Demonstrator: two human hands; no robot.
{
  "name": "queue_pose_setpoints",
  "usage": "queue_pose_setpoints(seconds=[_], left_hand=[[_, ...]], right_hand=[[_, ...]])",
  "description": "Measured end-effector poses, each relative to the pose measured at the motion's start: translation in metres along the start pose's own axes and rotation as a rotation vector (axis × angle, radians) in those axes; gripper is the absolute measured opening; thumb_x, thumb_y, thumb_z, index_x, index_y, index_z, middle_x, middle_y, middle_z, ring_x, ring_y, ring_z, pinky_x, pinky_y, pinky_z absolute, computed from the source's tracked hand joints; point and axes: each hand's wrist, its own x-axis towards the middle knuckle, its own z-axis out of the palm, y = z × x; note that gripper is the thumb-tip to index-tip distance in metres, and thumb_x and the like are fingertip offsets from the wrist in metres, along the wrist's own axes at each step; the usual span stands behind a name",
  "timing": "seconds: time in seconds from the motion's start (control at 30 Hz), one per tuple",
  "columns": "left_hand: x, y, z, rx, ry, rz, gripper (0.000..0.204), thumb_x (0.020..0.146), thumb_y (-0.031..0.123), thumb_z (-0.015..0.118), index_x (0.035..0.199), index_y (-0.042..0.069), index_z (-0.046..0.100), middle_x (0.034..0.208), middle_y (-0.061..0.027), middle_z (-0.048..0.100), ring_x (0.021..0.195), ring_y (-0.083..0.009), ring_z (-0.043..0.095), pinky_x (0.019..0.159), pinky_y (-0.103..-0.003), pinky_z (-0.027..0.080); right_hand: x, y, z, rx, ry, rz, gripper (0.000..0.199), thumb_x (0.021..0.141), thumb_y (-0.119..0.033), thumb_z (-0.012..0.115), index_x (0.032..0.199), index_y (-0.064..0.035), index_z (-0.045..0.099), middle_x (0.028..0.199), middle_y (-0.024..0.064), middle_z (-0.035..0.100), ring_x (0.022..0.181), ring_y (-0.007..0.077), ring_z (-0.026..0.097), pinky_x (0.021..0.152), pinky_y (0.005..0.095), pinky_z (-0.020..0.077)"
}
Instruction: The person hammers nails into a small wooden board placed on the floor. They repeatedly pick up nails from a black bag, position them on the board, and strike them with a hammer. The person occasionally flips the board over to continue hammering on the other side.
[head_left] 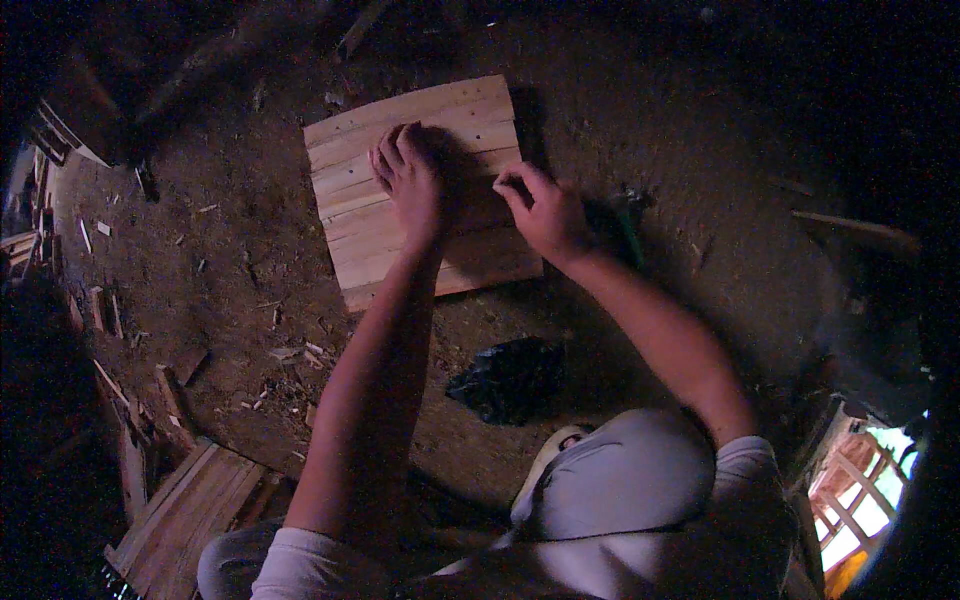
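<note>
A square panel of nailed wooden slats (350,150) lies flat on the dirt floor in front of me. My left hand (410,185) rests palm down on the middle of the panel, fingers together and pointing away. My right hand (540,210) sits at the panel's right side with thumb and fingers pinched close at a slat; something small may be between them, but it is too dark to tell. A dark tool with a green handle (625,225) lies on the ground just right of my right hand.
A black plastic bag (510,380) lies on the dirt near my knees. Wood offcuts and chips (180,370) are scattered to the left, and another slatted panel (185,510) sits at the lower left. A long wooden strip (855,228) lies at the right.
</note>
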Motion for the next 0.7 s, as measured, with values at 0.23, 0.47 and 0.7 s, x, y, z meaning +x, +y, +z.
queue_pose_setpoints(seconds=[0.23,0.47,0.7], left_hand=[[0.0,-0.028,-0.018,-0.579,-0.113,0.008,0.049,0.066,0.003,0.063,0.114,0.008,0.055,0.124,-0.012,0.05,0.129,-0.0328,0.032,0.109,-0.041,0.02],[0.01,0.003,-0.044,-0.214,-0.254,0.243,0.051,0.068,-0.003,0.061,0.117,0.005,0.054,0.127,-0.0171,0.05,0.122,-0.0328,0.043,0.106,-0.04,0.03],[-0.015,0.019,-0.031,-0.891,-0.318,0.238,0.053,0.055,-0.001,0.061,0.107,0.002,0.054,0.121,-0.0182,0.05,0.121,-0.0384,0.041,0.104,-0.044,0.032]], right_hand=[[0.004,-0.008,-0.006,-0.049,-0.045,-0.036,0.016,0.083,-0.016,0.066,0.096,-0.0096,0.06,0.086,0.0105,0.067,0.081,0.0325,0.065,0.067,0.041,0.0514],[0.004,0.004,-0.006,-0.111,-0.059,-0.117,0.021,0.08,-0.009,0.064,0.1,-0.0095,0.059,0.091,0.0125,0.066,0.083,0.0341,0.064,0.07,0.0433,0.0504],[0.007,0.002,-0.008,-0.135,-0.127,-0.069,0.027,0.078,-0.004,0.064,0.104,-0.0101,0.058,0.096,0.0127,0.066,0.087,0.0353,0.063,0.076,0.0437,0.0498]])
